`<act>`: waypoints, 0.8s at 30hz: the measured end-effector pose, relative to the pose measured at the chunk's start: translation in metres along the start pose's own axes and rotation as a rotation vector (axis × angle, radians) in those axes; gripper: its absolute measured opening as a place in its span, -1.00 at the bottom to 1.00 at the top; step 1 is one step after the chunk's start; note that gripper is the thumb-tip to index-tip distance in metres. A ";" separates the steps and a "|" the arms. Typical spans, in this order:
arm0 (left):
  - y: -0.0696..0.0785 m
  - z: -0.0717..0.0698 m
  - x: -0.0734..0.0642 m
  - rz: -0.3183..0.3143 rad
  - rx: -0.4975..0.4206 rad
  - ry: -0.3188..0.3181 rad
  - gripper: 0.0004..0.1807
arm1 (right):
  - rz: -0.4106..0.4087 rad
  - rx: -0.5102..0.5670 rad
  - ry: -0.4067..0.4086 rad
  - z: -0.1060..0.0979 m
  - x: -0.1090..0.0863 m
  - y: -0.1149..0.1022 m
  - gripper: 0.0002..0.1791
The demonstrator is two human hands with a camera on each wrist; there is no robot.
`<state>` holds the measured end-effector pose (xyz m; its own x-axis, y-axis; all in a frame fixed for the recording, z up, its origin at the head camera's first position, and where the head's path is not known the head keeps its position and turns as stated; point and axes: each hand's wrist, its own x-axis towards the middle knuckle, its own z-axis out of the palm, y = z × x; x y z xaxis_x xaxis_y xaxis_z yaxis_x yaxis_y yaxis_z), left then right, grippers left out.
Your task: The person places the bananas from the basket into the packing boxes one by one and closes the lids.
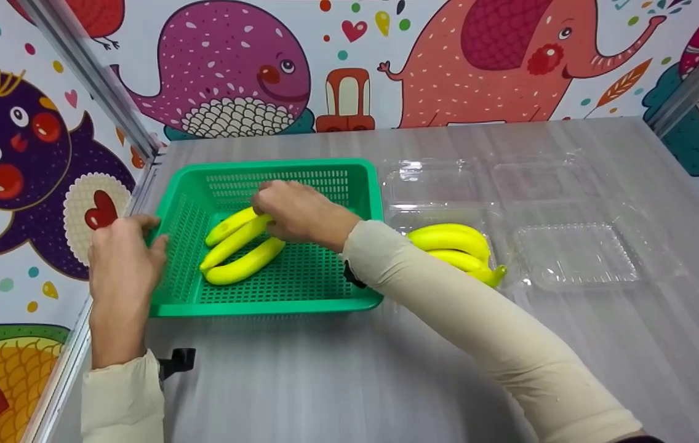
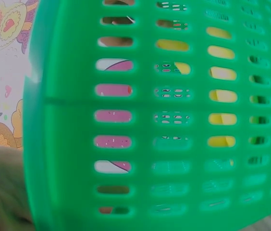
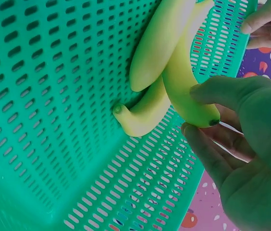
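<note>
Three yellow bananas (image 1: 245, 261) lie inside a green perforated basket (image 1: 266, 309). My right hand (image 1: 300, 212) reaches in over them. In the right wrist view, its thumb and fingers pinch the end of one banana (image 3: 181, 94), while two others lie against it. My left hand (image 1: 125, 264) is at the basket's left rim, its thumb and forefinger holding the edge. From the left wrist, the basket wall (image 2: 142, 103) fills most of the view, with patches of yellow showing through its slots.
Right of the basket, more bananas (image 1: 448, 237) lie in a clear plastic box, partly behind my right sleeve (image 1: 448, 314). Other clear plastic trays (image 1: 577, 255) stand beside and behind it on the grey table (image 1: 300, 381). Cartoon-printed panels (image 1: 349, 61) rise at the back and sides.
</note>
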<state>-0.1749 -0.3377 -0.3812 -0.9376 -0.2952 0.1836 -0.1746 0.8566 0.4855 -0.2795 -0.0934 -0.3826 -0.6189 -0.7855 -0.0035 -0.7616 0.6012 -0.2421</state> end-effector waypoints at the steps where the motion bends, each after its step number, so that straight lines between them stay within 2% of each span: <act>1: 0.000 0.000 0.000 -0.001 -0.001 -0.003 -0.59 | 0.007 0.007 0.001 -0.002 0.000 0.001 -0.65; 5: 0.001 0.000 0.001 -0.001 -0.001 -0.009 -0.58 | 0.029 0.033 0.012 -0.008 -0.002 0.002 -0.67; 16: 0.001 0.001 -0.001 -0.017 0.001 -0.014 -0.57 | 0.023 0.055 0.050 -0.032 -0.009 -0.002 -0.68; 24: 0.001 0.002 -0.001 0.001 0.013 0.019 -0.59 | 0.017 0.052 0.107 -0.050 -0.027 0.009 -0.71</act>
<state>-0.1742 -0.3360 -0.3825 -0.9320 -0.3023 0.1998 -0.1780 0.8622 0.4742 -0.2789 -0.0595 -0.3366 -0.6505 -0.7536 0.0947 -0.7417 0.6034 -0.2930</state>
